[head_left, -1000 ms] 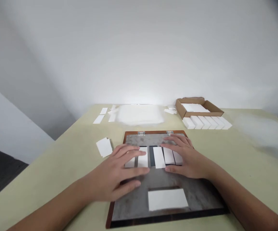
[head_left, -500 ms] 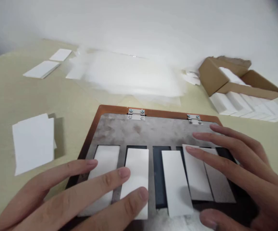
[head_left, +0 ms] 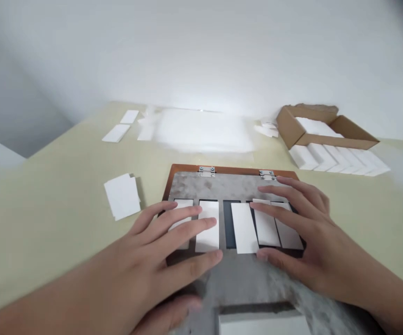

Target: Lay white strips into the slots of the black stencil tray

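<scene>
A hinged metal plate (head_left: 222, 187) with a row of rectangular slots lies in front of me, several white cards in or over the slots. My left hand (head_left: 155, 263) spreads its fingers over the two left cards, fingertips at the second white card (head_left: 206, 240). The middle white card (head_left: 243, 228) sits slanted, leaving dark slot floor showing at its left. My right hand (head_left: 307, 225) reaches over the two right cards, fingers apart; its index fingertip is at the top of the fourth card (head_left: 266, 232), and its thumb is near the middle card's lower corner.
A white stack (head_left: 264, 325) shows in a recess at the bottom edge. Loose white cards (head_left: 122, 197) lie left of the plate, with more cards (head_left: 116, 133) farther back. At the right, an open cardboard box (head_left: 340, 141) stands behind a row of white stacks (head_left: 327, 157). White sheeting (head_left: 204, 132) lies by the wall.
The view has pulled back, so everything looks smaller and more of the plate's near part shows. Both hands stay over the cards, whose arrangement looks the same.
</scene>
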Demonstrator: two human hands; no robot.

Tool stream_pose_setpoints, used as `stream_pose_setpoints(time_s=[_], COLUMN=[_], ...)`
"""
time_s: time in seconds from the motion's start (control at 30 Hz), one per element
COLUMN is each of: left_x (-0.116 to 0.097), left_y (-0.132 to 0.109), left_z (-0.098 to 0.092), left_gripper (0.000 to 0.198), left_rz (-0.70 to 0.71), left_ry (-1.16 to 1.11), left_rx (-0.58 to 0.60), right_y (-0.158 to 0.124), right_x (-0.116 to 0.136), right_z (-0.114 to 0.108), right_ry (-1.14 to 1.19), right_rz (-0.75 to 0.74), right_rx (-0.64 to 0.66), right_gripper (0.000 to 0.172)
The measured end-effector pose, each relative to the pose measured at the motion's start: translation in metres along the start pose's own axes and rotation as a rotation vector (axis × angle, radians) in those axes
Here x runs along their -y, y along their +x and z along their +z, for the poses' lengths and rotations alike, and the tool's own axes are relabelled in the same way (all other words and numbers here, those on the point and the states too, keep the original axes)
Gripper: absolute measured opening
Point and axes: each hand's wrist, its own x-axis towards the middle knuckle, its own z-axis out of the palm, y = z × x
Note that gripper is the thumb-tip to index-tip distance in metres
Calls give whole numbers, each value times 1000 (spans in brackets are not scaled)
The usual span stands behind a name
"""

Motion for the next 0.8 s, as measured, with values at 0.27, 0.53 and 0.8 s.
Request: stream_pose_setpoints(time_s=[0.27, 0.53, 0.8], left_x=[0, 3, 15], left_y=[2, 2, 2], left_z=[-10, -5, -3], left_gripper=[56, 53, 20], left_rz=[42, -171, -80], left_ry=[84, 158, 180], left_rx=[147, 27, -130], right_y=[3, 6, 7], right_x=[-1, 0, 0], right_z=[6, 8, 10], right_ry=[1, 37, 76], right_rz=[-11, -8, 18], right_rx=[-39, -48, -49], right_gripper=[52, 53, 53])
